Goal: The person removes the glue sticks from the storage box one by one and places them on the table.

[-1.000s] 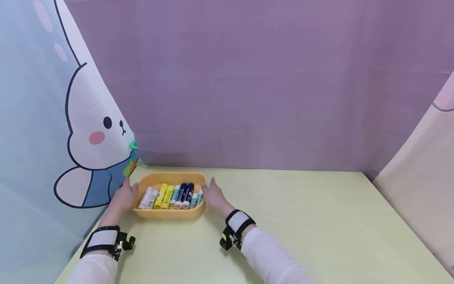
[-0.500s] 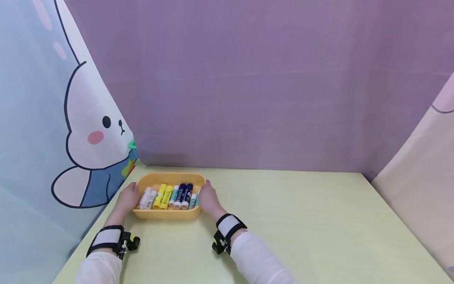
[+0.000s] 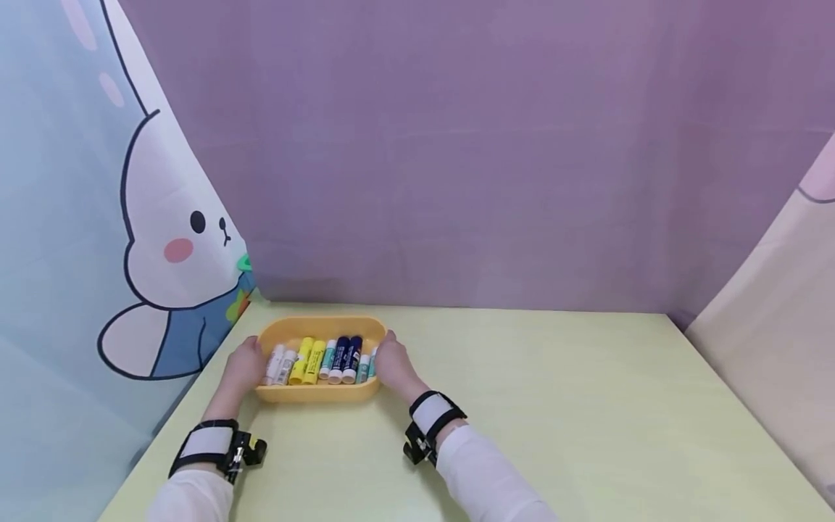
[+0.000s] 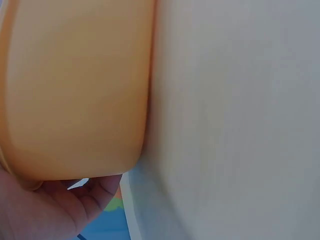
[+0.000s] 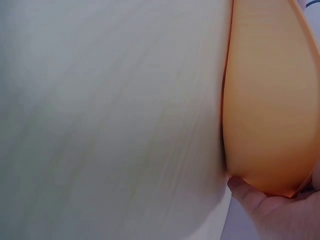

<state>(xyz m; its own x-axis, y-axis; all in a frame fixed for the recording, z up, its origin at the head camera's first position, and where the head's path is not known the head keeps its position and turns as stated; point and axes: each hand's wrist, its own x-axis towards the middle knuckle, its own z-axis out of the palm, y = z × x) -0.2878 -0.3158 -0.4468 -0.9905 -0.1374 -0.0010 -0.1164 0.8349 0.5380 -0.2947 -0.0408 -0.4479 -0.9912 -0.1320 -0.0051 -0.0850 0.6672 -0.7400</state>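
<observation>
Tray [image 3: 320, 394], head feed: I saw it toward the back left of the pale yellow-green table [image 3: 554, 406], oblong, yellow-orange, with rounded corners.
Left hand [image 3: 244, 365], head feed: closed on the tray's left end, its fingers mostly hidden from me.
Right hand [image 3: 396, 367], head feed: closed on the opposite end in the same way, so that the tray sat between the two.
Glue sticks [image 3: 314, 362], head feed: I counted nine side by side in the tray; from the left, two white, two yellow, one teal, two navy, two smaller teal ones.
Wrist bands [image 3: 207, 441], head feed: black and white, one on each arm, each with a small black camera [image 3: 417, 444], just beyond white sleeves [image 3: 489, 475].
Backdrop [image 3: 457, 159], head feed: purple cloth behind the table, with a rabbit print [image 3: 169, 239] on blue at the left.
Tray's end, left wrist feed: its smooth wall filled the upper left; I saw the left fingers [image 4: 80, 205] bent against it below the rim.
Tray's lower edge, right wrist feed: one right fingertip [image 5: 237, 186] touched the bottom corner, the rest of the hand running out of frame near the rim; I couldn't tell whether the base touched the table.
</observation>
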